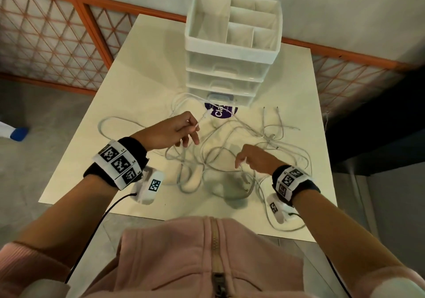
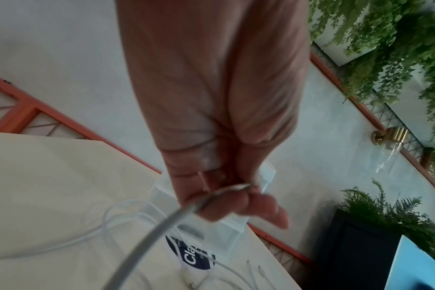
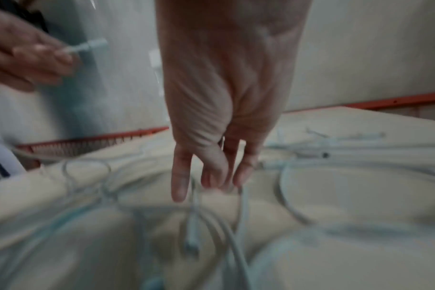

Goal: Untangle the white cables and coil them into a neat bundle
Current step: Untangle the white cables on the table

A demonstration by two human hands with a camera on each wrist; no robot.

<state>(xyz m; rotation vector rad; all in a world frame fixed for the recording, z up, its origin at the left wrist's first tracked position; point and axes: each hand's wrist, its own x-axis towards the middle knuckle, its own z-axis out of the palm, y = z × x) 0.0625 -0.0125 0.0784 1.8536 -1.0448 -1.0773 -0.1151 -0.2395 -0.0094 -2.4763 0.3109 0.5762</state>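
Note:
Several white cables (image 1: 220,150) lie tangled across the middle of the cream table (image 1: 142,72). My left hand (image 1: 181,129) is raised above the tangle's left side and pinches one white cable near its plug end (image 1: 203,116), which sticks out past the fingertips; that cable (image 2: 147,249) trails from my left hand (image 2: 226,198) toward the camera. My right hand (image 1: 250,159) hovers over the tangle's right side and pinches a cable strand (image 1: 245,175) that hangs down from the fingertips. In the blurred right wrist view the right hand's fingers (image 3: 211,176) point down at cables (image 3: 243,215).
A white drawer organiser (image 1: 232,44) with an open divided top stands at the table's far side. A purple round sticker (image 1: 220,112) lies in front of it. Cable loops (image 1: 282,224) reach the table's near right edge. An orange-framed lattice fence (image 1: 57,40) runs behind.

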